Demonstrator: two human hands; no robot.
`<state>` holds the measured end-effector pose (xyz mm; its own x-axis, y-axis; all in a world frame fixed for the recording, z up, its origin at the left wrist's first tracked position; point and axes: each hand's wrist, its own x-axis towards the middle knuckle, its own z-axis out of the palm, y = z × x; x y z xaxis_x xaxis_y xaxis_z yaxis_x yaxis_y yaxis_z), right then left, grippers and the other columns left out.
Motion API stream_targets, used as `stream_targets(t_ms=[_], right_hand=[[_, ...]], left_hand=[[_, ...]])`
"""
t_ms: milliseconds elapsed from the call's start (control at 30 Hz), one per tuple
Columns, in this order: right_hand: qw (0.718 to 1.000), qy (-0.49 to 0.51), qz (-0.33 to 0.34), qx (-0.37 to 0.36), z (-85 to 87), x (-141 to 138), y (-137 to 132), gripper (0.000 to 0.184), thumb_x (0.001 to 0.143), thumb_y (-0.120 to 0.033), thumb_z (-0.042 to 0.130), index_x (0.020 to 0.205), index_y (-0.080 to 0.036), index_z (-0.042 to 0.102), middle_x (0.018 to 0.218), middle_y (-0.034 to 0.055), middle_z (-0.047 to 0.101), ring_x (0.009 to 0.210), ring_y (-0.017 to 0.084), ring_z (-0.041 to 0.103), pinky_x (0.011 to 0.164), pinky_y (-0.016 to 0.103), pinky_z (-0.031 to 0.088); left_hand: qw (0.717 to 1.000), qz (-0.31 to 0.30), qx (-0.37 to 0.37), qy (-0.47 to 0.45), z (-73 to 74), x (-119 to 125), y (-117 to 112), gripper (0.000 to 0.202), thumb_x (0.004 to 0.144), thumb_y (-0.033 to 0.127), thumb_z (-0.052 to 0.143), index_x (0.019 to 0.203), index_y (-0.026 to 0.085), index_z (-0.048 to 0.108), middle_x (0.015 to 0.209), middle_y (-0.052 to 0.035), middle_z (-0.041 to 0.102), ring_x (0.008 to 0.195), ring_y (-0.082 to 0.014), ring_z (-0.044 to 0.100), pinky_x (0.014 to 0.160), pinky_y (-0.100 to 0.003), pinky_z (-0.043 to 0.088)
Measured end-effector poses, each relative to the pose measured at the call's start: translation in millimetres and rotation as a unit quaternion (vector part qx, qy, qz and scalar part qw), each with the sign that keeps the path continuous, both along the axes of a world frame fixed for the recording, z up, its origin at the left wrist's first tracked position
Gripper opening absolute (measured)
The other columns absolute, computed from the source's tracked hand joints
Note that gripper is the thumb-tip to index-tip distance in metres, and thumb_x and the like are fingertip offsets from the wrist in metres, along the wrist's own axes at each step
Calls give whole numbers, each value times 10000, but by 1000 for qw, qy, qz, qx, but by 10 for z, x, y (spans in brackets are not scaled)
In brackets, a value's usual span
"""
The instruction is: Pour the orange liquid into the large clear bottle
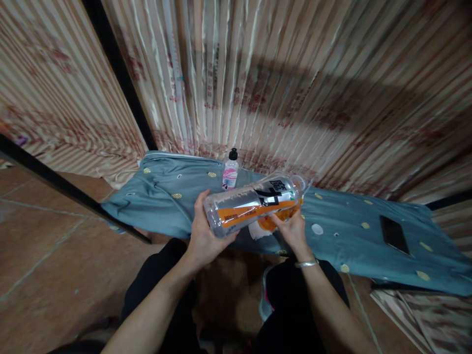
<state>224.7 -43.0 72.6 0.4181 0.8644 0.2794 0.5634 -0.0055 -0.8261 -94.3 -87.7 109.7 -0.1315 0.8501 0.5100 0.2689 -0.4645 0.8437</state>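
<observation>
A large clear plastic bottle [254,201] with an orange, silver and black label lies tilted above the cloth-covered surface, its neck to the right. My left hand [206,231] is closed around the bottle's base end. Under the bottle's neck half, my right hand [293,228] is closed on an orange item with a white end [260,229]. The bottle partly hides this item, so its exact kind cannot be made out. Just behind the large bottle stands a small upright bottle [230,174] with a pink-and-white label and a black cap.
The teal cloth [162,206] with pineapple prints covers a narrow surface. On its right lie a black phone [394,235] and a small white disc [317,229]. A striped curtain [258,88] hangs behind. Dark metal poles [118,73] stand at the left.
</observation>
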Motion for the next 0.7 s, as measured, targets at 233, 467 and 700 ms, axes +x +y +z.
stream_targets(t_ms=[233,467,700], right_hand=[[1000,-2,-14,-8,11,-20,0,1159,644,-993,953,1457,-196,732,1352,294,943,1282,557,912,1132,718,751],[1000,-1,-9,-16,-38,17,10,1179,640,-1008,961,1468,-206,714,1356,296,927,1292,566,898,1135,736,737],[1000,-2,-9,1,-59,26,13,1145,647,-1001,981,1444,-219,724,1333,278,941,1279,563,903,1125,747,748]], left_hand=[[1000,-15,11,-7,-8,-1,-6,1257,795,404,1151,1807,356,408,1444,-60,827,1221,-342,936,1139,-555,797],[1000,-13,5,-13,3,-4,-12,1249,794,434,1149,1803,339,420,1437,-64,839,1207,-354,943,1120,-574,811],[999,-22,-6,-45,-22,3,-7,1245,766,413,1167,1795,352,469,1407,-74,870,1187,-365,949,1128,-562,819]])
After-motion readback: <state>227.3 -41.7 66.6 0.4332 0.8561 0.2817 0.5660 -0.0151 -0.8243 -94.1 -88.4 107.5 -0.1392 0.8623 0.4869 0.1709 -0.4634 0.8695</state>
